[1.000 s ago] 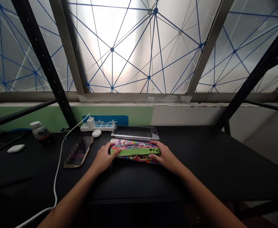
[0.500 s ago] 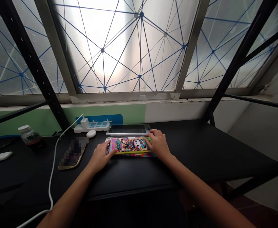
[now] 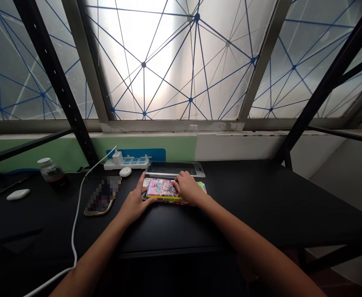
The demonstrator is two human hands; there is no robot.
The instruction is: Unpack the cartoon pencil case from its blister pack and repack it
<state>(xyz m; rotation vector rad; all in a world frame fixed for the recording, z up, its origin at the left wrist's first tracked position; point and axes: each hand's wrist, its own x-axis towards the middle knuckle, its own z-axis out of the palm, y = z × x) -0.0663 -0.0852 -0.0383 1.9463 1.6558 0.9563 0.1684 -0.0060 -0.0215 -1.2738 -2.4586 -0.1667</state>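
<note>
A flat pencil case [image 3: 162, 187] with a bright cartoon print and a yellow front edge lies on the black table in front of me. My left hand [image 3: 135, 203] holds its left end, thumb along the front edge and index finger pointing away from me. Bent over the middle and right of the lid, my right hand [image 3: 188, 187] presses its fingers on the top; the fingertips are partly hidden. The case's green right end [image 3: 202, 187] shows past that hand. Directly behind the case is a clear plastic tray-like package [image 3: 196, 170].
Left of the case lie a phone [image 3: 103, 196], a white oval earbud case [image 3: 125, 172] and a white cable [image 3: 77, 218]. A power strip [image 3: 126, 163] stands against the wall. Further left are a bottle [image 3: 49, 170] and a white computer mouse [image 3: 18, 194]. Black metal posts [image 3: 304, 95] frame the table.
My right hand has moved from the case's right end leftward onto its top. My left index finger has lifted and straightened. The view has shifted slightly left.
</note>
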